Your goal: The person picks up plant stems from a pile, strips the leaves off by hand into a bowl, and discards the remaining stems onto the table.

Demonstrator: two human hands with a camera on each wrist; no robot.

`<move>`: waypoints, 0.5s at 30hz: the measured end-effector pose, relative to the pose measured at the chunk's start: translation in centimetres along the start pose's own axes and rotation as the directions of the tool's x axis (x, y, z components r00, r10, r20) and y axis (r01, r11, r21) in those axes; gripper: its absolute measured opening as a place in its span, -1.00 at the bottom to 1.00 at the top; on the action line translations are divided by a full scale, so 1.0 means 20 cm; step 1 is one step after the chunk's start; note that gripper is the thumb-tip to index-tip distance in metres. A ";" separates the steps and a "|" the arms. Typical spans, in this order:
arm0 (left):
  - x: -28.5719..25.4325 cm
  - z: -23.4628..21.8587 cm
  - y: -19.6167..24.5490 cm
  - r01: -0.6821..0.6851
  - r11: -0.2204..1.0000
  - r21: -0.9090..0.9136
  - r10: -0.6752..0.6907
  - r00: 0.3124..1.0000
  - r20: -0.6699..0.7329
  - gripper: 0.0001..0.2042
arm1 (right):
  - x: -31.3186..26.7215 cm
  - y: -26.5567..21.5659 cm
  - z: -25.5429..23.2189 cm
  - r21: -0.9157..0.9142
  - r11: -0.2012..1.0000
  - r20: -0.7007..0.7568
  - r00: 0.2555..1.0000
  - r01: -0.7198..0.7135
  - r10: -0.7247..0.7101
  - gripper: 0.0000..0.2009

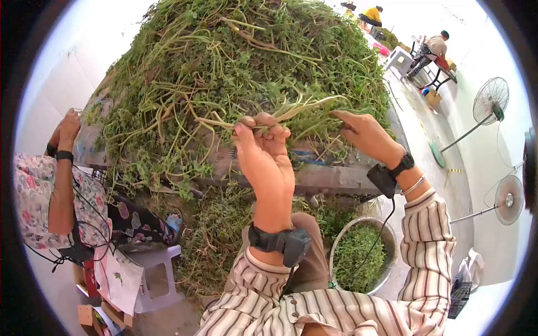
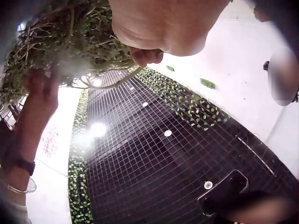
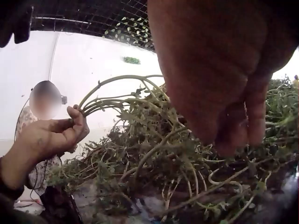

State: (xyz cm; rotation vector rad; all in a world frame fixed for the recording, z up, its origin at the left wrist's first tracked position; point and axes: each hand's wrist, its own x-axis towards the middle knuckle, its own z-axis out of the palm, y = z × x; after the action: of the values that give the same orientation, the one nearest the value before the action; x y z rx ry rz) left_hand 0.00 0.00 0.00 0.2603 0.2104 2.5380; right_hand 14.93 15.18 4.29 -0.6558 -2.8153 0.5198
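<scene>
My left hand (image 1: 264,148) pinches a small bundle of pale green stems (image 1: 311,106) between thumb and fingertips, palm turned up. The bundle's cut ends stick out to the left of these fingers, and its leafy part runs right. At that leafy end my right hand (image 1: 367,134) has its fingertips drawn together on the greens. From the right wrist view, the stems (image 3: 117,100) arch from the left hand (image 3: 51,137) toward the heap, and the right hand (image 3: 219,70) covers its own fingertips. A big heap of leafy plants (image 1: 241,61) lies on the table (image 1: 336,178) just beyond both hands.
Below the table, a round basin (image 1: 336,263) of picked greens stands by my knees, with more plants (image 1: 213,246) on the floor. Another person (image 1: 61,190) works at the left beside a white stool (image 1: 159,274). Fans (image 1: 490,101) stand at the right.
</scene>
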 end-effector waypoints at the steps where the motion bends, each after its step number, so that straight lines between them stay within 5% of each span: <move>1: -0.01 0.00 0.00 -0.001 1.000 -0.017 0.002 1.000 0.009 -0.81 | -0.02 0.03 0.01 -0.035 0.998 -0.050 0.997 0.049 -0.051 -0.63; 3: 0.02 0.00 0.01 -0.001 0.999 -0.043 0.003 0.999 0.042 -0.80 | -0.01 0.05 0.01 -0.086 0.992 -0.118 0.987 0.097 -0.107 -0.69; 6: -0.01 0.01 0.03 -0.017 0.999 -0.047 0.019 0.999 0.031 -0.81 | -0.04 0.07 0.01 -0.163 0.986 -0.008 1.000 0.015 -0.016 -0.69; 13: -0.01 0.03 0.05 -0.062 0.994 -0.090 0.068 0.996 0.063 -0.82 | -0.12 -0.03 -0.03 -0.001 0.993 -0.128 0.985 0.119 -0.118 -0.75; 15: -0.01 0.02 0.05 -0.053 0.995 -0.079 0.057 0.997 0.059 -0.82 | -0.12 -0.06 -0.12 -0.007 1.000 -0.126 0.992 -0.028 0.027 -0.79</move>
State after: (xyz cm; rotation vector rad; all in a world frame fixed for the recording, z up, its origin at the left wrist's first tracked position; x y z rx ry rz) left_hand -0.25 -0.81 0.59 0.3174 0.0820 2.5817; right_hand 17.25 13.66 6.62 -0.7040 -2.6953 0.4545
